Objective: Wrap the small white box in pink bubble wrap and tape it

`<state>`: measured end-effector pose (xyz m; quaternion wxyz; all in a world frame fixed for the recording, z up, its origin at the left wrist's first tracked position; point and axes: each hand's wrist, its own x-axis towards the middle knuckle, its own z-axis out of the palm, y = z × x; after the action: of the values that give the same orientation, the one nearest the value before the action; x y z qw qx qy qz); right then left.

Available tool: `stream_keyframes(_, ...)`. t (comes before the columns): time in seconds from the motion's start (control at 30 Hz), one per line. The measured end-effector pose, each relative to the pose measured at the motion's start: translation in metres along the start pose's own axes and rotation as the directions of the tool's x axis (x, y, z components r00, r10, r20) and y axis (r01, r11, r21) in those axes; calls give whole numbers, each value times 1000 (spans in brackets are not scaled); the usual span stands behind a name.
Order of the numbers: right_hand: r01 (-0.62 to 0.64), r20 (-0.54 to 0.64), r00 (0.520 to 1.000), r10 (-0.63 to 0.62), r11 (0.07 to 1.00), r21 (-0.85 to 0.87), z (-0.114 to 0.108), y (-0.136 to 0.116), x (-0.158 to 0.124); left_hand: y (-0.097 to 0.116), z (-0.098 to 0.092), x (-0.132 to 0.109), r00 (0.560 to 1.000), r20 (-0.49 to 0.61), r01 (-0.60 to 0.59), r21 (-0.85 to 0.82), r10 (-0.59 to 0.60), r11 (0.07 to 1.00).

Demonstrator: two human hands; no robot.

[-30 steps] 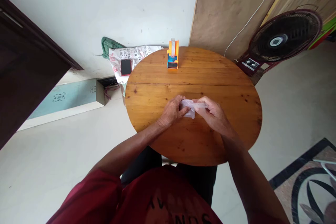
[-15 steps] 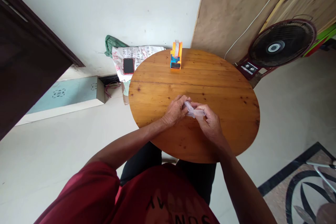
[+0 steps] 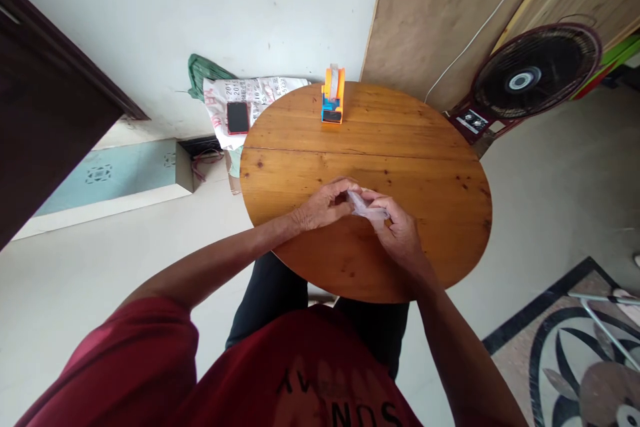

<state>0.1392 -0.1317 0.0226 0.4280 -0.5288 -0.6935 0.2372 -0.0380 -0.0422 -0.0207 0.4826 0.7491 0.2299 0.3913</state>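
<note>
A crumpled, translucent whitish plastic strip (image 3: 367, 209) is held above the wooden table in both hands. My left hand (image 3: 327, 203) has its thumb and fingers closed on the strip's left end. My right hand (image 3: 397, 227) pinches the other end between thumb and fingers. The fingertips of both hands come close together behind the strip, so part of it is hidden. At the table's far edge stands an orange and blue tape dispenser (image 3: 333, 97) with a roll of clear tape in it.
The round wooden table (image 3: 430, 173) is in front of me. Beyond its left edge, a phone (image 3: 238, 118) lies on a printed white sack (image 3: 215, 103) by the wall. A dark fan (image 3: 535, 73) stands at the right, and a light-blue box (image 3: 130, 170) is on the left.
My left hand has shifted slightly left and its wrist has turned, with the fingers still at the strip. My right hand stays nearly in place. The view has moved a little.
</note>
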Motion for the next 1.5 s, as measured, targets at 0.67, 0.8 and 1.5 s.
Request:
stream_keyframes(0.67, 216, 88, 976, -199, 937, -275, 8, 17, -14, -13, -20, -18, 958, 172, -285, 556, 228, 781)
stream_keyframes(0.8, 224, 127, 973, -193, 924, -310, 7, 18, -16, -12, -23, -16, 944, 191, -329, 560, 268, 760)
stream_keyframes(1.5, 193, 158, 973, -166, 966, -173, -17, 13, 3, 1, -5, 7, 975, 75, 224, -292, -211, 930)
